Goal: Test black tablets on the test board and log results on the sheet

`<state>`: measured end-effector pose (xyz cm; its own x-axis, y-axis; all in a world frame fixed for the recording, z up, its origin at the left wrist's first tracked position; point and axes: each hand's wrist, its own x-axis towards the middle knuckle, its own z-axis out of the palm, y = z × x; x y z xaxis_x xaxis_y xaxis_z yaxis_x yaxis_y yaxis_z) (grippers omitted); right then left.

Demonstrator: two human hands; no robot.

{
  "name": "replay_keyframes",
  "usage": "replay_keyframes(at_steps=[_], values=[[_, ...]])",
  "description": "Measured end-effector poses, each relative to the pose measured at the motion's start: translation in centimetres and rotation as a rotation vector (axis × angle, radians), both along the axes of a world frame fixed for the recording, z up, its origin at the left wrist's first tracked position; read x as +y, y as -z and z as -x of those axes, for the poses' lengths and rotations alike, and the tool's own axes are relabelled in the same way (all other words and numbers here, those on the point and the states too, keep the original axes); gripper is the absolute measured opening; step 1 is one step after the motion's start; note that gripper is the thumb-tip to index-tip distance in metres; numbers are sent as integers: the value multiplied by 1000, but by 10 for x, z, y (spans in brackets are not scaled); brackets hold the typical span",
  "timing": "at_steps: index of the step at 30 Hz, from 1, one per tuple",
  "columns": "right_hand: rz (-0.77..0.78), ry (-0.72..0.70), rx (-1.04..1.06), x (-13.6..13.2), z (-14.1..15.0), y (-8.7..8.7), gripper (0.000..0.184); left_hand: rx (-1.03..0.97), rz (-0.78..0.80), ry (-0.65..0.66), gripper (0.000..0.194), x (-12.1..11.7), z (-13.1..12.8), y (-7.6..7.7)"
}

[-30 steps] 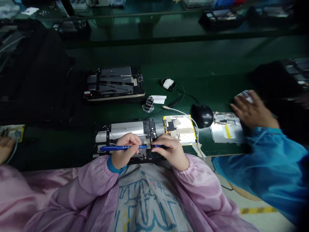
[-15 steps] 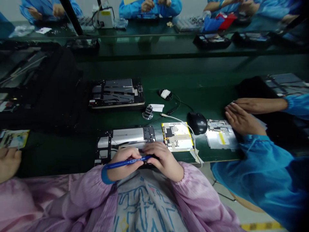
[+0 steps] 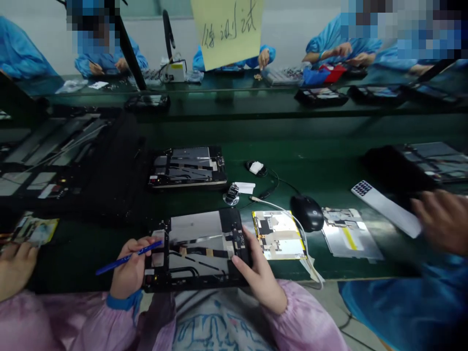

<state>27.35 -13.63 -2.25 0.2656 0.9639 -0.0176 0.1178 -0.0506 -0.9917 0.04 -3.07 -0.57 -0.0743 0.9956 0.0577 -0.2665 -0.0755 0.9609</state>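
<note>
An opened tablet (image 3: 197,253) with bare battery cells, flex cables and a black frame lies in front of me at the table's front edge. My right hand (image 3: 261,273) grips its right end, thumb on top and fingers along the side. At the opposite end is my left hand (image 3: 131,268), closed around a slim blue pen-like tool (image 3: 120,261); its fingers are by the tablet's left edge, and whether they touch it I cannot tell. Just right of the tablet lies a white panel with a yellow border (image 3: 280,236), crossed by a white cable (image 3: 298,222).
A black mouse (image 3: 307,213), a metal plate (image 3: 351,236) and a white strip (image 3: 387,209) lie rightward. Behind stand another opened tablet (image 3: 188,168) and a small counter (image 3: 231,194). Co-workers' hands are at left (image 3: 16,268) and right (image 3: 444,219).
My hands have moved apart, left hand leftward with the blue tool and right hand onto the tablet's right end. The view tilted up. The right-hand co-worker's hands moved off, exposing the white strip.
</note>
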Motion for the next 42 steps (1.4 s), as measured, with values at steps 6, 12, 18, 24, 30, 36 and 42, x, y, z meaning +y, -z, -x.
replay_keyframes(at_steps=[6,12,18,24,30,36,42], values=[[-22,232,538,39,-44,-57,69,-106,-211,173,30,21,-14,-38],[-326,635,521,160,-118,-75,58,252,-203,151,17,45,-19,-23],[-178,623,303,311,-144,-67,62,827,-145,473,18,37,-25,-17],[-30,344,110,381,-107,-39,47,925,-9,529,22,41,-26,-20],[112,170,-148,354,-105,-28,27,900,-159,579,18,43,-24,-17],[209,17,-223,310,-85,-29,34,907,-252,557,21,42,-32,-20],[78,40,-95,291,-61,-48,35,874,-221,560,21,36,-30,-17]])
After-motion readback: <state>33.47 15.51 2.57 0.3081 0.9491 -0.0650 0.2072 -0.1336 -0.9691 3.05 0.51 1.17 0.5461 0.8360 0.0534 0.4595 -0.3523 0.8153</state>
